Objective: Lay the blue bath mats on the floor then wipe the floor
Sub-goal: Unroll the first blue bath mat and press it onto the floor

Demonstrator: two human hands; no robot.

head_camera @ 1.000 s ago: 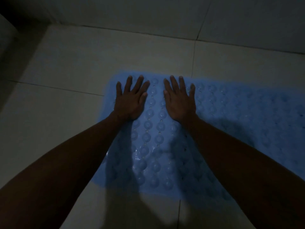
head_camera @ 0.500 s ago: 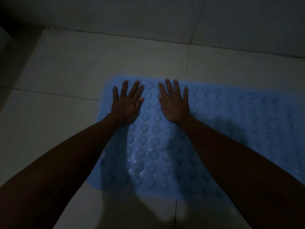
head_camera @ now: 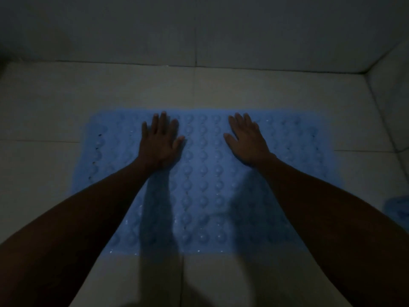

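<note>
Blue bath mat (head_camera: pixel 203 173) flat on pale tiled floor (head_camera: pixel 44 103), near the wall (head_camera: pixel 199 29); left hand (head_camera: pixel 160 142) and right hand (head_camera: pixel 247 140) palm-down on its far half, fingers straight and spread, well apart; another blue piece (head_camera: pixel 397 207) at right edge, unclear

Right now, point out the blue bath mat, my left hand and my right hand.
blue bath mat (head_camera: pixel 205 173): head view, bumpy middle between the forearms.
left hand (head_camera: pixel 159 144): head view, back of the flat hand.
right hand (head_camera: pixel 247 142): head view, back of the flat hand.
</note>
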